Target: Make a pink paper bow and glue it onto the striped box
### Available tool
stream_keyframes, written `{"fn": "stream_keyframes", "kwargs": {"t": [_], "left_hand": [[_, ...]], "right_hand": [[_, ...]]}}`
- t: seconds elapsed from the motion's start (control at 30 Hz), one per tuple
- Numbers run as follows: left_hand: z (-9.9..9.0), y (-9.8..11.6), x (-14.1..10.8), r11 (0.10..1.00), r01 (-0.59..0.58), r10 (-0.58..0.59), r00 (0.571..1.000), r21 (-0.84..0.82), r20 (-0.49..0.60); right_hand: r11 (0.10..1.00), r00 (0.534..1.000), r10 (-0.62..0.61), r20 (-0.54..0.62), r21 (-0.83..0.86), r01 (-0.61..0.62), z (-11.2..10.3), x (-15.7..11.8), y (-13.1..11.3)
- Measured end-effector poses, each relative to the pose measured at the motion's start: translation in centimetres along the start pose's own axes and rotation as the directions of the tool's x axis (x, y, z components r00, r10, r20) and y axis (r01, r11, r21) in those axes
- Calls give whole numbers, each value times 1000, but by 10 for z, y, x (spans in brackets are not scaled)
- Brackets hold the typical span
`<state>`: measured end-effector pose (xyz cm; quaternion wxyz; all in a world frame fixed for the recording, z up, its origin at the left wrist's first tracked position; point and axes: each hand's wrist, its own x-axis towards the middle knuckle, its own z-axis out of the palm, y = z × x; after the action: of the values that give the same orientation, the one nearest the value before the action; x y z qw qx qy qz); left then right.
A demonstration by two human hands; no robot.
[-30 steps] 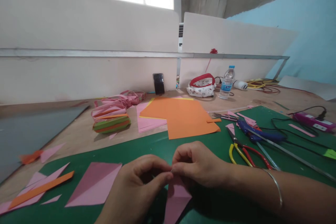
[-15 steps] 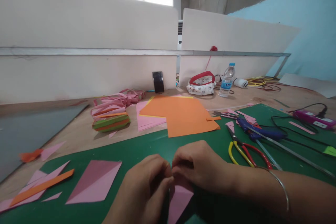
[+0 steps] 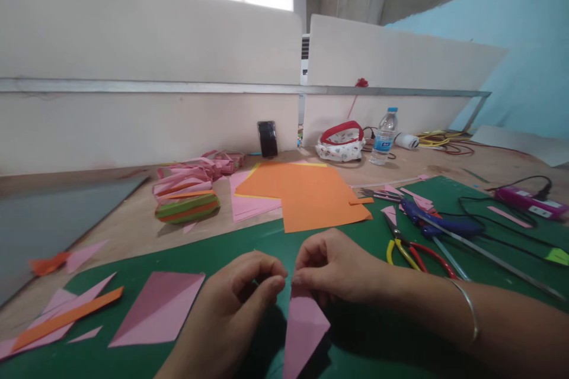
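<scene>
Your right hand (image 3: 338,269) had its thumb and fingers pinched on the top end of a folded pink paper (image 3: 306,328), which ran down from those fingertips, just right of your left hand (image 3: 231,308), and out of view at the bottom. Your left hand was curled just beside that pinch, apart from the paper; its thumb and forefinger tips were so close that you could not tell whether they met. Under both hands lay a green mat (image 3: 213,256). Left of your left hand were a pink sheet (image 3: 157,311) and, farther out, an orange strip (image 3: 66,320) over pink scraps. Beyond your hands lay a large orange sheet (image 3: 311,198); beyond your right forearm, a tool with yellow and red handles (image 3: 402,249) and a blue glue gun (image 3: 444,223).
</scene>
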<state>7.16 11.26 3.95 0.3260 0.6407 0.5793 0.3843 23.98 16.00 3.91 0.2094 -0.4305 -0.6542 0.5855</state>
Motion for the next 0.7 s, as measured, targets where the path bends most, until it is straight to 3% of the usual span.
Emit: {"fn": "stream_keyframes", "kwargs": {"t": [0.27, 0.37, 0.47, 0.57, 0.7], "left_hand": [[2, -7, -3, 969, -141, 122, 987, 202, 101], [-1, -14, -4, 902, -288, 232, 952, 323, 201], [-2, -20, -3, 800, -383, 261, 915, 461, 308], [0, -22, -2, 771, -391, 217, 904, 503, 369], [9, -23, -5, 827, -357, 197, 908, 435, 371]], "right_hand": [[995, 999, -44, -10, -85, 43, 6, -1, 3], [983, 997, -69, -23, -170, 64, 8, -2, 3], [988, 999, -40, 24, -148, 43, 8, -3, 3], [997, 993, 13, 116, -72, -5, 6, -5, 3], [997, 985, 42, 168, -76, -30, 2, -6, 4]]}}
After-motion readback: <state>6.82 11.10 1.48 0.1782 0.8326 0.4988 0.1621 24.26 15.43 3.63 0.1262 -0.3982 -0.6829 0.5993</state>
